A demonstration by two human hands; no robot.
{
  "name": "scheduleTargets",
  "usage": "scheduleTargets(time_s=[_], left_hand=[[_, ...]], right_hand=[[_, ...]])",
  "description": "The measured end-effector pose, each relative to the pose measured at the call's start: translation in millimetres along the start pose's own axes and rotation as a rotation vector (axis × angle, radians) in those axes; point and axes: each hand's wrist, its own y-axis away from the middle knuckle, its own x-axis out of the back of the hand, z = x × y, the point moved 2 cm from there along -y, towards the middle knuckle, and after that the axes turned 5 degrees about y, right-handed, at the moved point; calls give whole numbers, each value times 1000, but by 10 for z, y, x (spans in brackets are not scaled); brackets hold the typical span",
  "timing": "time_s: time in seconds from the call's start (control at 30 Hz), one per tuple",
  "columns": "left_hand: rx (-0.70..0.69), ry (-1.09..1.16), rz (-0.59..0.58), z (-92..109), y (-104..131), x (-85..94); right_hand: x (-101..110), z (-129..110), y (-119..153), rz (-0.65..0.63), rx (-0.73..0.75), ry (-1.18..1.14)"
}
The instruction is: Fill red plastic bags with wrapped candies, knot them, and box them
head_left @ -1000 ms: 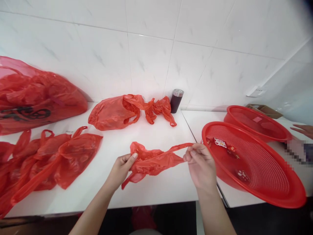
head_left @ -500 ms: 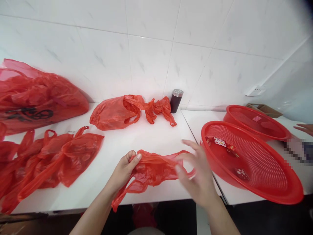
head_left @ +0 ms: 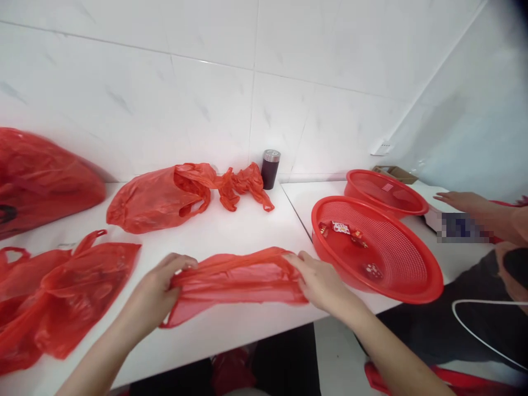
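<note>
A thin red plastic bag (head_left: 243,278) is stretched sideways between my two hands, just over the front part of the white table (head_left: 198,341). My left hand (head_left: 165,283) is closed on its left end. At the other end, my right hand (head_left: 317,278) grips the bag's edge, its fingertips partly hidden by the plastic. Close to the right hand stands a large red perforated basket (head_left: 429,283) with several small wrapped packets (head_left: 341,227) inside.
More red bags (head_left: 86,297) lie at the left, with a bulging one (head_left: 45,176) behind them. A filled red bag (head_left: 144,201), crumpled bags (head_left: 247,181) and a dark tumbler (head_left: 270,169) stand along the wall. At right are a second basket (head_left: 385,192) and another person's hand (head_left: 466,203).
The bunched bag is now spread wide and taut. My right hand, open and blurred before, has taken hold of its right end. The view has turned to the right, showing more of the other person.
</note>
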Motion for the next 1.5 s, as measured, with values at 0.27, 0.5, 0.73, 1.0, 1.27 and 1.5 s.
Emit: scheduleTargets(time_s=[0.27,0.5,0.73,1.0,1.27,1.5], left_hand=[[249,201,-276,37,84,72],[613,618,-122,-6,207,-76],[628,744,-261,168,207,-317],[669,826,-191,68,351,-387],[669,845,-205,151,369,-552],[670,901,-255,46,358,-634]], right_hand=[[432,867,352,39,-75,-545],[209,1064,304,-131,-369,-56],[419,920,-404,-2,-223,-811],[40,1701,-995,-270,-323,-250],[-232,1502,-1379,-378,-183,-139],[-328,1430,-1575,-394,-244,-54]])
